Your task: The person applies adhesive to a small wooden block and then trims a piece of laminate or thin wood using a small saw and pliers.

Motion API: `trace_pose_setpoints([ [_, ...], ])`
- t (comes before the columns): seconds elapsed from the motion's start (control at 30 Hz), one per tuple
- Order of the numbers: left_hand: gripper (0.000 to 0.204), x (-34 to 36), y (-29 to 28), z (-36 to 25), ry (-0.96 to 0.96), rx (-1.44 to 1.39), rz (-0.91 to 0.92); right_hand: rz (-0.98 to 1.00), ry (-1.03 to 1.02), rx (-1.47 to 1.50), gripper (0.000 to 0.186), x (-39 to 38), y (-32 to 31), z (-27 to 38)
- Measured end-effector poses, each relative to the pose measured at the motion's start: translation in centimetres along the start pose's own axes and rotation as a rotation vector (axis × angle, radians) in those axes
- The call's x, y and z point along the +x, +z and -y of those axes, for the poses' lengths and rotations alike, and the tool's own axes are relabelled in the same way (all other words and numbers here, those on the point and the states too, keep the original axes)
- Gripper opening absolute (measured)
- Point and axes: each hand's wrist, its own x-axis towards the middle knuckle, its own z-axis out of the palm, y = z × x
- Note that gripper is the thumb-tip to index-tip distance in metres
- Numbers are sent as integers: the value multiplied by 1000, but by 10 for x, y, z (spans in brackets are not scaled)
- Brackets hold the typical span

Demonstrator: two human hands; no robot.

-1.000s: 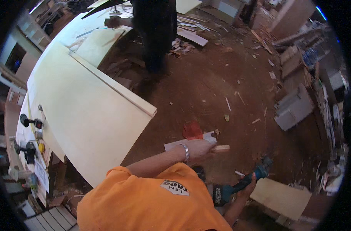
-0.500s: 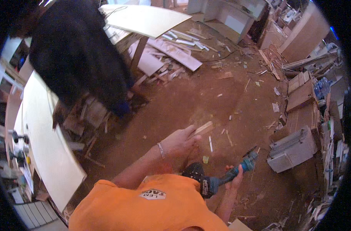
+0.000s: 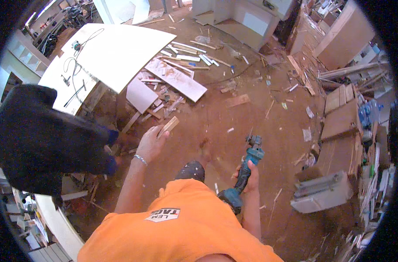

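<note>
A person in an orange T-shirt [image 3: 177,222] looks down over a brown, scrap-strewn workshop floor [image 3: 216,131]. Beyond the shirt and to its left, the left hand [image 3: 151,144] pinches a short wooden strip [image 3: 168,126] between thumb and fingers, the strip's far end sticking out past them. A silver-coloured bracelet [image 3: 141,160] circles that wrist. Beyond the shirt and to its right, the right hand [image 3: 250,177] is wrapped firmly around a teal-and-black cordless angle grinder [image 3: 254,153], its head pointing away from the shirt and its battery end nearest to it.

Half a second ago the two hands were closer together, and the grinder slanted off to the right of the shirt; now the hands are well apart and the tool points more nearly straight ahead. A co-worker in dark clothing [image 3: 46,139], earlier ahead and left of the shirt, now shows lower in view, more directly to its left. This uncovers more of a white sheet [image 3: 124,52] far beyond the shirt on the left, with a looped black cable [image 3: 72,65] lying on it.
</note>
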Motion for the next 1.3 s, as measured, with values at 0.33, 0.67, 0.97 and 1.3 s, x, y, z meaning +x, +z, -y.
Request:
trace_pose_setpoints([
  [0.33,32,332,19,27,-131,151,-174,83,168,-202,44,270,151,210],
  [0.67,33,588,18,91,-154,264,-442,432,493,-413,42,551,320,283],
  [0.97,45,667,10,87,-487,315,-447,723,717,-756,40,718,493,278],
  [1.3,59,690,31,86,-745,654,-426,747,1009,-668,39,751,520,241],
])
